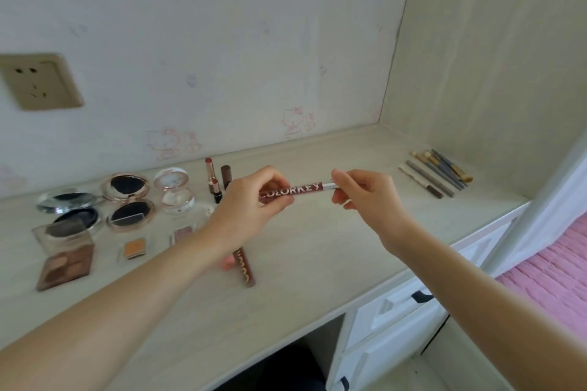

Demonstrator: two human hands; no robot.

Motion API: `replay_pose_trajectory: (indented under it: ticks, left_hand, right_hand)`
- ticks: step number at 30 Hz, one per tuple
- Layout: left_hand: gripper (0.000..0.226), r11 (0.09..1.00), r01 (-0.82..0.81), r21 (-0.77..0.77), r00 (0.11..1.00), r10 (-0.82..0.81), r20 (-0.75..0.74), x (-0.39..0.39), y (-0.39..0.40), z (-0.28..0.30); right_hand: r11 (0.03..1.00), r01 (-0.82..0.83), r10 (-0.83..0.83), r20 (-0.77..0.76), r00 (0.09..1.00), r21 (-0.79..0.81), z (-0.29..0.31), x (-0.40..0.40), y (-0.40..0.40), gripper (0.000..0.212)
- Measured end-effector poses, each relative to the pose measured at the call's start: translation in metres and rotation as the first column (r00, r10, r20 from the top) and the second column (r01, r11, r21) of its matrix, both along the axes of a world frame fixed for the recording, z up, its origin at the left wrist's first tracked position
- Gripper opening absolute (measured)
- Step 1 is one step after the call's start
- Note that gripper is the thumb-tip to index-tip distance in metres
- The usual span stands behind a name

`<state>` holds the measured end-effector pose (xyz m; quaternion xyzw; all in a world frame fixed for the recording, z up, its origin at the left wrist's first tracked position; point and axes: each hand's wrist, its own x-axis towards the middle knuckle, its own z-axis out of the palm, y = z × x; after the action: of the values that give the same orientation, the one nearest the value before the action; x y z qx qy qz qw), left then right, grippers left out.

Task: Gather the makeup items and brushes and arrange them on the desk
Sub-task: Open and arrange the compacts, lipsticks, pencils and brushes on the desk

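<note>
I hold a dark red lip gloss tube (306, 190) with white lettering level above the desk (317, 263). My left hand (251, 203) grips its left end and my right hand (365, 194) pinches its silver right end. Below my left wrist a second, similar tube (245, 267) lies on the desk beside a small pink item (227, 262). Two lipsticks (213, 179) and a brown tube (226, 174) stand near the wall. Open compacts (127, 200) and eyeshadow palettes (66, 260) lie at the left. Several brushes and pencils (438, 173) lie side by side at the right.
The desk runs along a wall with pink cartoon prints and a beige power socket (38, 81). A side panel closes off the right end. White drawers (397, 311) sit below the desk edge, and a pink cover (556, 273) shows at the far right.
</note>
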<state>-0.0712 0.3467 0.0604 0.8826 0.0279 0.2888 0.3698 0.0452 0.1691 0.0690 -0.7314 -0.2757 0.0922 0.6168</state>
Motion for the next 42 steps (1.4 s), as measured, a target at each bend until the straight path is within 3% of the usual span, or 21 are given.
replay_pose_trajectory:
  ticks: [5,12,17,21,28,33,42]
  left_hand:
    - [0.016,0.990,-0.055,-0.126,0.998,0.056,0.003,-0.056,0.017,-0.001]
    - [0.013,0.977,-0.129,-0.170,0.991,0.132,0.008,-0.126,0.042,-0.012]
    - [0.011,0.961,-0.250,-0.118,0.968,0.251,-0.009,-0.167,0.060,-0.026]
    - [0.017,0.931,-0.364,-0.013,0.931,0.364,0.020,-0.192,0.071,-0.037]
    - [0.019,0.894,-0.444,-0.062,0.893,0.447,0.049,-0.208,0.078,-0.060]
    - [0.024,0.890,-0.457,0.000,0.887,0.456,0.074,-0.208,0.072,-0.062]
    - [0.025,0.877,-0.477,0.066,0.877,0.470,0.096,-0.207,0.073,-0.064]
  right_hand:
    - [0.984,-0.157,0.166,-0.106,0.980,0.082,-0.002,-0.039,0.029,0.026]
    - [0.951,-0.296,0.307,-0.166,0.937,0.088,-0.005,-0.089,0.069,0.029]
    - [0.938,-0.343,0.345,-0.170,0.923,0.044,-0.014,-0.123,0.096,0.026]
    - [0.921,-0.389,0.389,-0.058,0.919,0.009,-0.025,-0.146,0.117,0.018]
    - [0.934,-0.341,0.354,-0.136,0.925,0.107,-0.044,-0.169,0.152,0.020]
    - [0.930,-0.281,0.340,-0.260,0.904,0.238,-0.051,-0.176,0.162,0.023]
    - [0.884,-0.259,0.400,-0.341,0.851,0.389,-0.053,-0.184,0.159,0.008]
